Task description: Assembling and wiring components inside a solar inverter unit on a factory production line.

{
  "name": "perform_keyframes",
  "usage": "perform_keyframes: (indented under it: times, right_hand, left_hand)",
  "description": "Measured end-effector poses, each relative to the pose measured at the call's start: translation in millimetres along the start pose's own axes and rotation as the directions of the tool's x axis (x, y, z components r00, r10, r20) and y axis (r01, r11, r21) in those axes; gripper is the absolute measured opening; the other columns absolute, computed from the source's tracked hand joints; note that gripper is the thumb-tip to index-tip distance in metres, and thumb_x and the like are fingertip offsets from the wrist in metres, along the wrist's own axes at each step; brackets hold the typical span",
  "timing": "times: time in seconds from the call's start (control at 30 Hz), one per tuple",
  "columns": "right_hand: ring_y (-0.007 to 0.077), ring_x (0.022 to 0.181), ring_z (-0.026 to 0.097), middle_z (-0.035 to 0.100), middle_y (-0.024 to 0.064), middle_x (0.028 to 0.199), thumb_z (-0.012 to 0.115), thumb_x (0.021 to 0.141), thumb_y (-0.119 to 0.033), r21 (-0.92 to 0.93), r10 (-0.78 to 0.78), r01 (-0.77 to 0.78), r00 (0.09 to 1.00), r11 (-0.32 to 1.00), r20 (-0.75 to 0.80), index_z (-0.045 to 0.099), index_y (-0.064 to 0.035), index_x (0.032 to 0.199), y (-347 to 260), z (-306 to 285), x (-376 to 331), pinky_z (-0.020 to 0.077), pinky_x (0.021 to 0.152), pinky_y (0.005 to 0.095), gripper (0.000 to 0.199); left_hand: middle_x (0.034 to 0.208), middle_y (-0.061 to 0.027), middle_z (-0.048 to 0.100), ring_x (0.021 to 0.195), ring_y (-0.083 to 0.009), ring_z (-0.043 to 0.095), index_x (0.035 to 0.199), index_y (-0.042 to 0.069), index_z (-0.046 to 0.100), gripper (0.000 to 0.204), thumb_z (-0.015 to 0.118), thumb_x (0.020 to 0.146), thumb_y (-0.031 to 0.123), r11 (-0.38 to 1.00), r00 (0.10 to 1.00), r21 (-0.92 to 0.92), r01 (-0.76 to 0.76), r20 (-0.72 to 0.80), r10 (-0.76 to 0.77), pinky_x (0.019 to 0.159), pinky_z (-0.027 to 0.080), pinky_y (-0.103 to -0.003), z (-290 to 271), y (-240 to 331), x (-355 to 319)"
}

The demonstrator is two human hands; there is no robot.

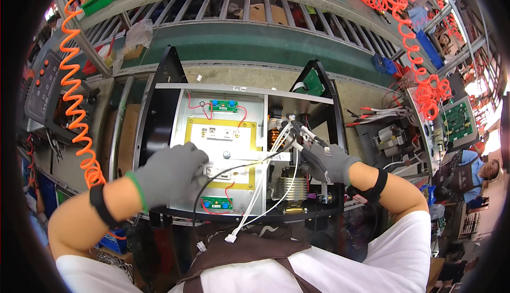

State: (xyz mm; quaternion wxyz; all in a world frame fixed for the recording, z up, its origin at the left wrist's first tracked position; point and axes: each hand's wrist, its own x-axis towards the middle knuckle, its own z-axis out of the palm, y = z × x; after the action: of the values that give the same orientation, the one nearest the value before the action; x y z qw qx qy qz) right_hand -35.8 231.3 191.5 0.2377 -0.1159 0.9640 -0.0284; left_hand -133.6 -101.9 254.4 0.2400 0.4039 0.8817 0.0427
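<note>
An open black metal chassis stands in front of me with a grey inner plate bearing yellow-edged parts and two small green circuit boards. My left hand, in a grey glove, rests flat on the plate's lower left. My right hand, also gloved, grips a bundle of white wires near a copper coil. The wires trail down to a white connector by my apron.
An orange coiled hose hangs at the left, another at the right. A second opened unit with a green board lies to the right. A roller rack runs behind. Another person stands at the far right.
</note>
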Motion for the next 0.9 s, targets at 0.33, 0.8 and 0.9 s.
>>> perform_keyframes:
  times: [0.33,0.8,0.9]
  right_hand:
    - [0.0364,0.085,0.060,0.061,0.0183,0.091,0.052,0.085,-0.021,0.192,-0.056,0.018,0.980,0.981,0.192,0.052,-0.0079,0.109,3,-61,-2,0.0476,0.074,0.0441,0.027]
    - [0.0320,0.079,0.061,0.064,0.0116,0.083,0.055,0.087,-0.036,-0.202,-0.517,0.565,0.820,0.800,0.245,0.061,-0.0098,0.095,-106,-130,114,0.0468,0.071,0.0432,0.028]
    - [0.0332,0.082,0.062,0.064,0.0116,0.084,0.061,0.079,-0.033,-0.382,-0.589,0.671,0.741,0.636,0.323,0.062,-0.0115,0.090,-92,-91,138,0.0471,0.070,0.0432,0.024]
  left_hand:
    - [0.091,-0.0137,0.060,0.082,-0.0302,0.059,0.091,0.006,0.061,0.020,0.066,0.072,0.009,0.921,0.827,-0.343,-0.186,-0.561,-0.042,0.071,0.048,-0.036,47,26,-72]
    - [0.104,-0.0137,0.058,0.096,-0.0199,0.056,0.121,-0.004,0.051,0.041,0.050,0.088,0.020,-0.375,0.999,-0.927,0.017,0.027,-0.020,0.082,0.046,-0.033,60,138,-13]
    - [0.110,-0.0149,0.056,0.101,-0.0212,0.056,0.130,-0.004,0.041,0.051,0.051,0.088,0.023,-0.431,0.993,-0.895,0.113,0.119,0.014,0.086,0.047,-0.035,76,157,25]
